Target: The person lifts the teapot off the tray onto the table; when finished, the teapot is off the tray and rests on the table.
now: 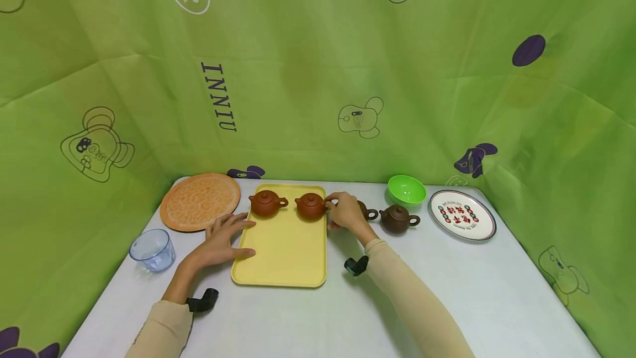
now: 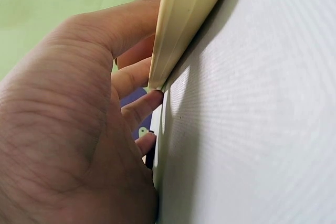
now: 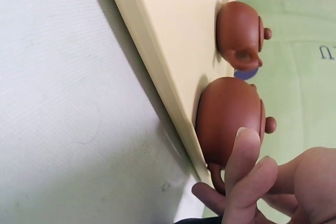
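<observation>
Two reddish-brown teapots stand on the far part of a yellow tray (image 1: 278, 258), the left teapot (image 1: 266, 204) near the left corner and the right teapot (image 1: 311, 207) near the right edge. My right hand (image 1: 346, 211) pinches the handle of the right teapot, and in the right wrist view its fingers (image 3: 247, 150) lie about that handle, partly hiding it. My left hand (image 1: 221, 242) is spread at the tray's left edge. Its thumb and fingers touch the rim, as the left wrist view shows from close by.
Right of the tray stand two dark brown teapots: one (image 1: 370, 213) partly behind my right hand, the other (image 1: 397, 219) in full view. Beyond are a green bowl (image 1: 407, 190) and a patterned white plate (image 1: 462, 215). A round orange mat (image 1: 200, 201) and a clear glass bowl (image 1: 153, 250) lie left.
</observation>
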{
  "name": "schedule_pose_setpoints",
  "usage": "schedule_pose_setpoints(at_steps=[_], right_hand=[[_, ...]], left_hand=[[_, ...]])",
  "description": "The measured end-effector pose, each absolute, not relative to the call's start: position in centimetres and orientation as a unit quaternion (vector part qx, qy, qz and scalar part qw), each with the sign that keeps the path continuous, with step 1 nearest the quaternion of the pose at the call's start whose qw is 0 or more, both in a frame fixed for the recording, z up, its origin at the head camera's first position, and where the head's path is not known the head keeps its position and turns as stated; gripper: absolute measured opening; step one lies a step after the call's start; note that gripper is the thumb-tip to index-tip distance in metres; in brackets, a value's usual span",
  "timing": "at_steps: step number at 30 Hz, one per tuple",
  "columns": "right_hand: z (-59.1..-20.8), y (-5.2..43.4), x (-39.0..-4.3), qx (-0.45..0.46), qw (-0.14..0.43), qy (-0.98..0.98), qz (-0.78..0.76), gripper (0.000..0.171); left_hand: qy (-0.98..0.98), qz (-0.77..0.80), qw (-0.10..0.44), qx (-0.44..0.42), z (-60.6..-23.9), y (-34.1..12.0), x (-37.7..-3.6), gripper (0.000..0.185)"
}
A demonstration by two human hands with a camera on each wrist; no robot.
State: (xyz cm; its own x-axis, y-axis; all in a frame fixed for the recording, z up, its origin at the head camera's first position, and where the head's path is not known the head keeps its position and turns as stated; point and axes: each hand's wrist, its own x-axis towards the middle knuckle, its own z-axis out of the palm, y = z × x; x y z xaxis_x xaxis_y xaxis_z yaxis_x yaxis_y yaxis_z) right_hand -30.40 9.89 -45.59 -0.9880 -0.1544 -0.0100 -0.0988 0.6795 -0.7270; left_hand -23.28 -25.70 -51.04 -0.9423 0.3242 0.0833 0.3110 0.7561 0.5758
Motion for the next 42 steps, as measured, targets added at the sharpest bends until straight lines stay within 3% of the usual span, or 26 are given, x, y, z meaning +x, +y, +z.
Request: schedule_pose_setpoints(at_steps=[25,42], right_hand=[[-46.2,9.6,-30.5,-0.052,-0.009,0.915,-0.401,0.024],[-44.9,9.9,-29.5,-0.072,0.004,0.900,-0.429,0.026]], left_hand=[[0.937,0.305,0.010,0.171,-51.0,-25.6,-23.2,0.072],[0.937,0.304,0.010,0.169,-51.0,-25.6,-23.3,0.072]])
